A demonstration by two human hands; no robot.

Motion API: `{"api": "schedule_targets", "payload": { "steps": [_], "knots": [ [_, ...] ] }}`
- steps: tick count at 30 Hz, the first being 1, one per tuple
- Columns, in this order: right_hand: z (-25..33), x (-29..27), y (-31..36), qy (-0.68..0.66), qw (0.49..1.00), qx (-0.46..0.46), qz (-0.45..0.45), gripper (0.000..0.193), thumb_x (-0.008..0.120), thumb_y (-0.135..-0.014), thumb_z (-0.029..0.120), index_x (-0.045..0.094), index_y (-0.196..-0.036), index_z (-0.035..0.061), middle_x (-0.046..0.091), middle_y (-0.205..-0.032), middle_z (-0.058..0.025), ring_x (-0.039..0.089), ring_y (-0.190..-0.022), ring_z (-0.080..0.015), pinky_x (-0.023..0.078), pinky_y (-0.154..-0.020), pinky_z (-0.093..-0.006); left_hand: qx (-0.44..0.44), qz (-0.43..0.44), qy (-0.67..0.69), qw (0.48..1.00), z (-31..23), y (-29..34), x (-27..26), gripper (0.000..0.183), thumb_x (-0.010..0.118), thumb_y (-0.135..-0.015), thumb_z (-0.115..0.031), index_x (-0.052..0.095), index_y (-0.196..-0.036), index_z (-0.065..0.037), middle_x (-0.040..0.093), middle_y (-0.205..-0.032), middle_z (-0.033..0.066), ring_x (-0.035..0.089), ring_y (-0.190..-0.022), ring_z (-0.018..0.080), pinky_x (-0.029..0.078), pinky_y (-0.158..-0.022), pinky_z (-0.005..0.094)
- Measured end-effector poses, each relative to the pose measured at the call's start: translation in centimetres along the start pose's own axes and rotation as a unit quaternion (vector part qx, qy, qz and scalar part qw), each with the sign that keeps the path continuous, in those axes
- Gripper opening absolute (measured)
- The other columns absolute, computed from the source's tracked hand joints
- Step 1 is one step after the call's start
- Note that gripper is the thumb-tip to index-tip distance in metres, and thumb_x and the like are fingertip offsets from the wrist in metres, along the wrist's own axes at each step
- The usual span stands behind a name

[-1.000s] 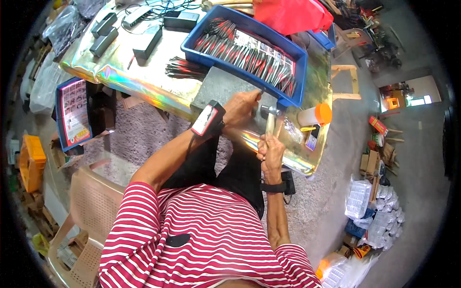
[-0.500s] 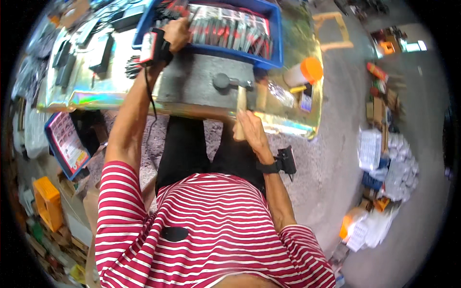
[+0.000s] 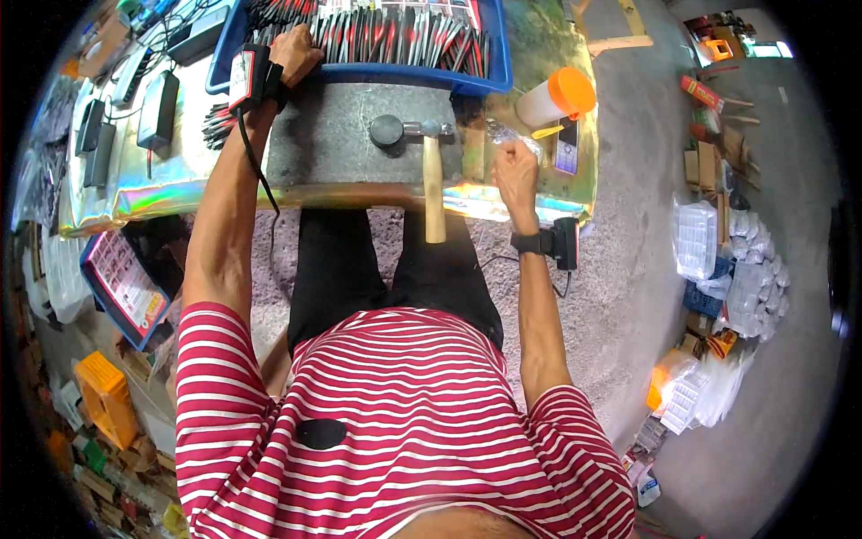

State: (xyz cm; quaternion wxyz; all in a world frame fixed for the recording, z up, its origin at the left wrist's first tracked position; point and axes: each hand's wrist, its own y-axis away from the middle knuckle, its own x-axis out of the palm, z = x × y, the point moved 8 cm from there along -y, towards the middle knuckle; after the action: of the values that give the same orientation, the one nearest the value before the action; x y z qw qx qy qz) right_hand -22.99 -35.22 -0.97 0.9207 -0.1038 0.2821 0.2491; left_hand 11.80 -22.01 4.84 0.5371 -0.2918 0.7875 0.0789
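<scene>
My left hand (image 3: 294, 56) is at the near left side of a blue tray (image 3: 413, 75), its fingers curled by rows of slim black-and-red pieces (image 3: 395, 40). Whatever its fingertips grip is hidden. A hammer (image 3: 434, 189) with a pale wooden handle lies on a dark metal slab (image 3: 332, 135), its handle sticking out past the table's front edge. Right of the hammer, my right hand (image 3: 515, 175) has its fingers drawn together beside a clear plastic bag (image 3: 503, 133). What sits in that pinch is too small to make out.
An orange-lidded jar (image 3: 546, 101), a yellow tool (image 3: 547, 132) and a flat phone-like object (image 3: 567, 148) are at the table's right. Black boxes with cables (image 3: 158, 110) lie at left. More black-and-red pieces (image 3: 217, 126) lie beside the slab. Cartons and bags line the floor at right.
My right hand has let go of the hammer and moved right to the plastic bag. The hammer now rests on the slab. My left hand stays at the tray.
</scene>
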Motion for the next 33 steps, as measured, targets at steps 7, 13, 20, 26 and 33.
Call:
{"api": "schedule_targets", "payload": {
  "steps": [7, 13, 20, 26, 33],
  "knots": [
    [2.8, 1.1, -1.8, 0.189, 0.971, -0.128, -0.068, 0.012, 0.044, -0.073, 0.009, 0.051, -0.079, 0.0018, 0.054, -0.075, -0.0207, 0.052, -0.072, -0.0384, 0.040, -0.062, -0.0459, 0.062, -0.192, 0.175, 0.964, 0.2, 2.8, -2.7, 0.017, 0.056, -0.074, -0.014, 0.051, -0.084, -0.001, 0.059, -0.077, 0.0130, 0.057, -0.069, 0.0235, 0.045, -0.062, 0.0326],
    [2.5, 1.7, -2.0, 0.225, 0.957, -0.180, -0.034, 0.012, 0.045, -0.074, 0.013, 0.050, -0.078, 0.0029, 0.053, -0.073, -0.0202, 0.051, -0.068, -0.0375, 0.038, -0.059, -0.0461, -0.047, -0.366, 0.313, 0.875, 1.6, 10.9, -7.4, 0.010, 0.053, -0.075, -0.005, 0.054, -0.084, 0.000, 0.061, -0.074, 0.0089, 0.059, -0.066, 0.0142, 0.047, -0.059, 0.0249],
    [1.9, 2.6, -2.5, 0.320, 0.922, -0.218, -0.013, 0.013, 0.046, -0.075, 0.015, 0.046, -0.074, 0.0021, 0.051, -0.070, -0.0203, 0.051, -0.063, -0.0381, 0.039, -0.055, -0.0456, -0.198, -0.347, 0.343, 0.850, 8.6, 18.9, -5.9, 0.007, 0.049, -0.075, -0.003, 0.053, -0.079, 0.002, 0.057, -0.066, 0.0065, 0.054, -0.059, 0.0104, 0.044, -0.054, 0.0226],
    [3.9, 3.6, -1.8, 0.414, 0.862, -0.291, -0.021, 0.013, 0.047, -0.074, 0.013, 0.043, -0.073, 0.0008, 0.051, -0.070, -0.0200, 0.053, -0.062, -0.0356, 0.041, -0.054, -0.0437, -0.230, -0.287, 0.233, 0.900, 9.6, 19.7, -4.1, 0.012, 0.050, -0.069, -0.001, 0.057, -0.078, -0.002, 0.060, -0.072, 0.0131, 0.058, -0.068, 0.0250, 0.045, -0.064, 0.0316],
    [3.2, 3.3, -3.8, 0.390, 0.874, -0.289, 0.014, 0.018, 0.047, -0.072, 0.014, 0.047, -0.067, -0.0036, 0.052, -0.061, -0.0214, 0.053, -0.057, -0.0357, 0.041, -0.051, -0.0430, -0.150, -0.277, 0.024, 0.949, 7.8, 17.6, -4.9, 0.015, 0.051, -0.069, 0.000, 0.054, -0.082, -0.004, 0.052, -0.082, 0.0139, 0.052, -0.075, 0.0283, 0.043, -0.067, 0.0355]
  ]
}}
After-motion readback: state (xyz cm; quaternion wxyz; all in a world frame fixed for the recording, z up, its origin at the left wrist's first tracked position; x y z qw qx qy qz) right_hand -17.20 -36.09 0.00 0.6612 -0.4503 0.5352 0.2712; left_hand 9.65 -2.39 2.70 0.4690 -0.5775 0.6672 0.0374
